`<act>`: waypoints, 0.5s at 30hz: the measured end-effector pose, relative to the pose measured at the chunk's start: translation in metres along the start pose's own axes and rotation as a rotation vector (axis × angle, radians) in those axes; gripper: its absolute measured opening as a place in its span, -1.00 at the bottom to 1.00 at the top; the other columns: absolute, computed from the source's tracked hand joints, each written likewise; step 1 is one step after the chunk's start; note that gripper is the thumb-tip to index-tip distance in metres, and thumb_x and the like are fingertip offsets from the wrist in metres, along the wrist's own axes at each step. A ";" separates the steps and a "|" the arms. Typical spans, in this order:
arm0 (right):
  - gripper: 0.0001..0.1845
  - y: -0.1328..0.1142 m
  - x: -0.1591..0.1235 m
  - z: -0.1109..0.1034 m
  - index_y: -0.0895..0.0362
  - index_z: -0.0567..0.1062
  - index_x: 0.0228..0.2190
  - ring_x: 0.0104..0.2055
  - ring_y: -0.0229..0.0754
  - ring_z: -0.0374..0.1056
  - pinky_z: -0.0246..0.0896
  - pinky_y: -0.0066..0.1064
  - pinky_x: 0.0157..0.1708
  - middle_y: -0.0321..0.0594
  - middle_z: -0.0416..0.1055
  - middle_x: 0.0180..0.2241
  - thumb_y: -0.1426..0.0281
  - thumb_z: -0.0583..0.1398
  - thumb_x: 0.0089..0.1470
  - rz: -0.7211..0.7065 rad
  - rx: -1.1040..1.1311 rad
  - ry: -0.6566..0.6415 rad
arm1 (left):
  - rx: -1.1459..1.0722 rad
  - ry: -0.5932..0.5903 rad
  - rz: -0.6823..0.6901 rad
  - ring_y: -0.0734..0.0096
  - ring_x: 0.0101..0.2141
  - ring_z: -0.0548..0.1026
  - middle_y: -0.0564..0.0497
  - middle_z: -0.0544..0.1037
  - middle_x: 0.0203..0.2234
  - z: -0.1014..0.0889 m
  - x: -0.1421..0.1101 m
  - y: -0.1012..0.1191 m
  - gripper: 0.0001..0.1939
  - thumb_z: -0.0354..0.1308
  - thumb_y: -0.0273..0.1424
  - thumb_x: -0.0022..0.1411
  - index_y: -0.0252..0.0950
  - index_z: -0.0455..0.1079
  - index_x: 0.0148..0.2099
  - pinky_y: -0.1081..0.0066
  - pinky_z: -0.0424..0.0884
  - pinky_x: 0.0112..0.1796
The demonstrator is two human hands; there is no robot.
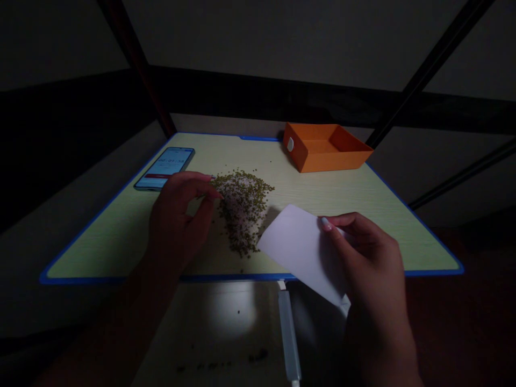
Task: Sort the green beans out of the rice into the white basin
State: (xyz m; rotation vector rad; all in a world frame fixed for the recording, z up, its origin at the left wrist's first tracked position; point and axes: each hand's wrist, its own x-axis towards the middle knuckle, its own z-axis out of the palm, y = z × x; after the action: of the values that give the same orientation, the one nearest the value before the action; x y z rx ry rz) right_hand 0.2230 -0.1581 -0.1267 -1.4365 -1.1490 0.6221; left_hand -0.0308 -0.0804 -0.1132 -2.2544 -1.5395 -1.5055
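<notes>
Hands working beans (243, 207) mid-table (121, 226)
Left hand (181, 217) pinching loose at pile edge; right hand (365, 252) pinching card (300, 247) at front edge; card probably light, stiff; best gripped by its corner.

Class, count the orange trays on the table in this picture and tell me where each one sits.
1. The single orange tray sits at the far right corner of the table, beyond the bean pile. None appears hidden elsewhere, though the surroundings are dark.

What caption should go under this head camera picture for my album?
Left hand picks at a pile of beans while right hand holds a white card on the table.
</notes>
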 end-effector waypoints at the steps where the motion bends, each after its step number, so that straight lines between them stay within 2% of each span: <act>1: -0.88 0.000 0.000 0.000 0.06 0.54 -0.40 -0.41 -0.21 0.38 0.23 -0.38 -0.43 -0.27 0.53 -0.41 0.28 0.29 0.10 0.000 0.003 -0.002 | 0.000 -0.001 0.001 0.39 -0.07 0.50 0.07 0.53 -0.16 0.000 0.000 0.000 -0.89 0.12 -0.45 0.24 -0.13 0.41 -0.33 0.24 0.38 0.04; 15: -0.89 -0.001 -0.001 -0.002 0.06 0.54 -0.41 -0.45 -0.23 0.36 0.21 -0.40 -0.46 -0.28 0.52 -0.42 0.29 0.30 0.10 0.018 0.032 -0.033 | -0.013 -0.001 0.003 0.39 -0.06 0.50 0.05 0.52 -0.16 -0.001 0.001 0.000 -0.88 0.12 -0.47 0.23 -0.15 0.42 -0.32 0.26 0.38 0.03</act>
State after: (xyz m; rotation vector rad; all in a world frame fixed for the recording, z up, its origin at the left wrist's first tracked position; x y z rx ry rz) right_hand 0.2242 -0.1596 -0.1256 -1.4157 -1.1482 0.6762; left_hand -0.0310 -0.0805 -0.1121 -2.2641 -1.5301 -1.5181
